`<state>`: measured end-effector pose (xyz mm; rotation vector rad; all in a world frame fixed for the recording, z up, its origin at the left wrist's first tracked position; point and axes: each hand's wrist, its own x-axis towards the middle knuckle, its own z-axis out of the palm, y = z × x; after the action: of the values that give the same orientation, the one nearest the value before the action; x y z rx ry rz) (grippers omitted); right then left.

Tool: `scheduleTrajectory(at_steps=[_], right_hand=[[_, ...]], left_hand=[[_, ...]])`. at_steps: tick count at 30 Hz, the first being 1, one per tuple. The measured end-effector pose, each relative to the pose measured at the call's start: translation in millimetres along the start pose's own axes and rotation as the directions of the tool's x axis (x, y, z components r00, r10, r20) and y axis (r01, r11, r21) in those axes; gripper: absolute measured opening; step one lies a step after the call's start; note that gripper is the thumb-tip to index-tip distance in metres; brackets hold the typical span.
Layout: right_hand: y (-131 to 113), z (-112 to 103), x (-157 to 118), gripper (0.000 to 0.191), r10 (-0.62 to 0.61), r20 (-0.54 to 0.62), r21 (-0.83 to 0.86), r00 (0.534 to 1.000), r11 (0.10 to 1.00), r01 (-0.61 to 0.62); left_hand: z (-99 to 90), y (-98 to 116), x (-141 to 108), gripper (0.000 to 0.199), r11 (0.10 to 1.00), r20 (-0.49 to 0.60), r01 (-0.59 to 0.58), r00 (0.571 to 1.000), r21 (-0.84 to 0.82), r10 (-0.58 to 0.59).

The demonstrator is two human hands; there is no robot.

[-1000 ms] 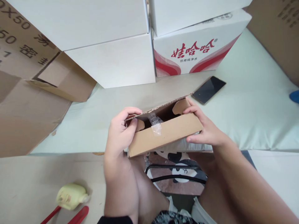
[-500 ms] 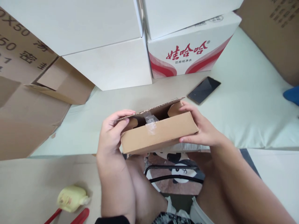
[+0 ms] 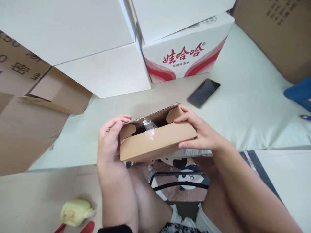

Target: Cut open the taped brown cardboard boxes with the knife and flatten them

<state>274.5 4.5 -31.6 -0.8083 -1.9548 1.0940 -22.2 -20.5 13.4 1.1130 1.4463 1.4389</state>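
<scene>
Between my two hands is a small brown cardboard box (image 3: 159, 140), tilted at the front edge of the cloth-covered surface. Its top is partly open, and a strip of clear tape (image 3: 150, 129) spans the gap. My left hand (image 3: 109, 136) grips the box's left end, with the thumb and fingers near the upper corner. On the right end, my right hand (image 3: 200, 129) has its fingers over the top edge and its thumb on the front lower side. The inside of the box is dark, so its contents cannot be made out.
A phone (image 3: 204, 93) lies beyond the box. White cartons (image 3: 104, 71) and a red-printed carton (image 3: 187, 55) stand behind. Large brown cartons (image 3: 36, 129) are at left, a blue object (image 3: 300, 92) at right. Below left, a yellow pump bottle (image 3: 76, 212) is on the floor.
The view has shifted slightly. My left hand's thumb has moved from inside the opening to the box's left corner, uncovering the left flap; my right fingers now reach over the top edge.
</scene>
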Motion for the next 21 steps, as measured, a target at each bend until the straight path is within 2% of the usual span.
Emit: scheduleTrajectory(at_steps=[7, 11, 14, 17, 21], right_hand=[[3.0, 0.9, -1.1, 0.081, 0.037, -0.020, -0.020, 0.999, 0.999, -0.037], [6.8, 1.9, -3.1, 0.066, -0.006, -0.068, -0.012, 0.998, 1.000, 0.005], [8.6, 0.6, -4.4, 0.057, -0.004, -0.115, -0.012, 0.993, 1.000, 0.002], [9.1, -0.9, -5.5, 0.058, 0.007, -0.160, -0.004, 0.987, 1.000, -0.007], [8.2, -1.0, -6.5, 0.059, -0.007, -0.187, 0.012, 0.982, 1.000, 0.009]], left_hand=[[-5.5, 2.2, 2.7, 0.023, 0.997, 0.031, 0.008, 0.999, 0.073, -0.011], [-6.8, 0.8, 4.8, 0.028, 0.993, 0.053, 0.013, 0.998, 0.117, -0.020], [-6.9, -1.8, 6.1, 0.035, 0.985, 0.093, 0.102, 0.989, 0.141, -0.116], [-6.1, -3.4, 6.2, 0.046, 0.968, 0.128, 0.217, 0.964, 0.128, -0.234], [-6.6, -5.6, 6.5, 0.063, 0.951, 0.133, 0.301, 0.942, 0.071, -0.308]])
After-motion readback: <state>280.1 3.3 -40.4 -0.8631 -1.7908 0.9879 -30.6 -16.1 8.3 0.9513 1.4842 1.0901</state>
